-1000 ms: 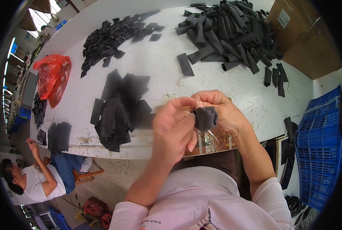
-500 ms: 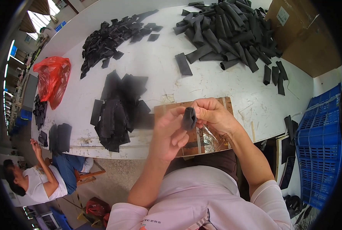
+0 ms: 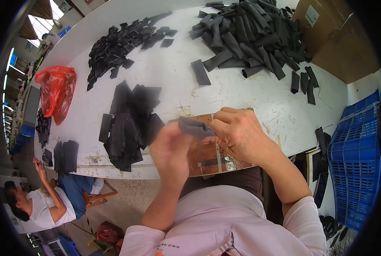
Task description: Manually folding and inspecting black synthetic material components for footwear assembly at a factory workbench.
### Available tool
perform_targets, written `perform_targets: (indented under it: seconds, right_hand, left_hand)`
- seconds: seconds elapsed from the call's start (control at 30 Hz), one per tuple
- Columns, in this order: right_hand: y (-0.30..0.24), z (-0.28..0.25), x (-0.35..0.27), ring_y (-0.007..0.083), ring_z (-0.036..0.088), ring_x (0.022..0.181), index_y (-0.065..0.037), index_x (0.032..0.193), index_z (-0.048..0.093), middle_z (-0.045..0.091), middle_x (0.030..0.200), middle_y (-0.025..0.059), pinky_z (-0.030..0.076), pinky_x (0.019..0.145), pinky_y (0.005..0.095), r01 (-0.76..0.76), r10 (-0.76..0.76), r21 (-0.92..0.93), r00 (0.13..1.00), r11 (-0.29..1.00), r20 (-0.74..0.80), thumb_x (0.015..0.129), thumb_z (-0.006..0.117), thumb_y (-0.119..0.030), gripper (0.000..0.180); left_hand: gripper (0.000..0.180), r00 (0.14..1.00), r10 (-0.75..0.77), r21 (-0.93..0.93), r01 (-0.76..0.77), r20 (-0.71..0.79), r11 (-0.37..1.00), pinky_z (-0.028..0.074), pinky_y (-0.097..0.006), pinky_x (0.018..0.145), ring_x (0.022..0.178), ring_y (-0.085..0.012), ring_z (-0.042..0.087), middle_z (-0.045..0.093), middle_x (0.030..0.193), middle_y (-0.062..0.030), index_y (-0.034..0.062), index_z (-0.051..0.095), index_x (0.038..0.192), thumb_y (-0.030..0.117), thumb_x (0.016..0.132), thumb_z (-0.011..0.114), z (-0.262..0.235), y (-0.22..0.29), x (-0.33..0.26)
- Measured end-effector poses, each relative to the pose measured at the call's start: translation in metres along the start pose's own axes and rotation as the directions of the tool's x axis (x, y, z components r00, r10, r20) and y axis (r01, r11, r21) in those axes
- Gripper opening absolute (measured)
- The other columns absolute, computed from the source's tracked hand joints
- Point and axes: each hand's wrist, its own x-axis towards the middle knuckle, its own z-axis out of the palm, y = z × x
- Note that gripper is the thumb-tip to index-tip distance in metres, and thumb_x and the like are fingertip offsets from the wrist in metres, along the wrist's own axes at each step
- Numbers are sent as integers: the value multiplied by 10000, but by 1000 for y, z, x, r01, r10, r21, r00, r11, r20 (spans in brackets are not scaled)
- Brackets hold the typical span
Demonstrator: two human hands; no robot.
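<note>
Between my hands, above the near edge of the table, is a dark grey fabric tube, its folded opening turned partly up. My right hand pinches the tube's right end with fingers curled in. At its other end my left hand, slightly blurred, closes round the cloth; some of its fingertips are hidden. Below them lies a brown board with strips of clear tape. Left of my left hand is a stack of flat dark fabric pieces.
Rolled dark tubes are heaped at the far right beside a cardboard box. Small dark pieces are piled far left, near a red plastic bag. A blue crate stands at right; another person sits at left.
The tube has tipped from upright to nearly sideways. My left hand has shifted left and turned, and my right hand has rolled over with its knuckles up.
</note>
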Motion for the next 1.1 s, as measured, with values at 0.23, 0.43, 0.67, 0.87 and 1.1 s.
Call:
perform_targets:
  seconds: [0.23, 0.43, 0.67, 0.87, 1.1]
  right_hand:
    - [7, 16, -15, 242, 541, 600, -27, 733, 557, 533, 654, 76, 424, 470, 339, -102, 107, 188, 994, 977, -20, 700, 653, -208, 208]
    - [20, 53, -36, 255, 542, 592, -20, 810, 577, 553, 694, 96, 426, 461, 343, -68, 132, 358, 979, 931, -156, 720, 634, -161, 177]
    - [24, 66, -43, 295, 522, 572, -39, 840, 563, 528, 649, 121, 421, 476, 367, -140, 215, 639, 976, 756, -41, 769, 582, -156, 138]
    - [26, 63, -41, 295, 529, 575, -42, 820, 548, 527, 647, 125, 424, 480, 370, -73, 131, 470, 987, 880, -91, 770, 573, -143, 115]
    - [18, 45, -35, 280, 526, 568, -30, 771, 552, 523, 635, 109, 428, 484, 364, -118, 145, 412, 989, 903, -35, 715, 622, -132, 136]
  left_hand:
    - [162, 960, -92, -35, 105, 263, 994, 423, -290, 823, 914, -160, 529, 561, 989, -134, -33, 534, 947, 4, 796, 578, 6, -9, 12]
    - [111, 915, -164, 306, 48, 368, 951, 429, -271, 778, 886, -167, 543, 579, 927, -100, -33, 568, 842, -9, 749, 624, 8, -15, 22]
    - [67, 921, -233, 566, 16, 314, 824, 431, -256, 681, 806, -164, 559, 611, 795, -88, -11, 608, 730, -47, 695, 651, 18, -4, 25]
    - [77, 909, -72, 462, -139, 411, 876, 434, -264, 710, 820, -166, 558, 598, 825, -96, -16, 611, 739, -54, 687, 652, 15, 2, 23]
    - [91, 976, -91, 170, 57, 198, 984, 443, -265, 728, 810, -177, 562, 611, 810, -128, -20, 602, 856, 19, 774, 607, 26, 9, 16]
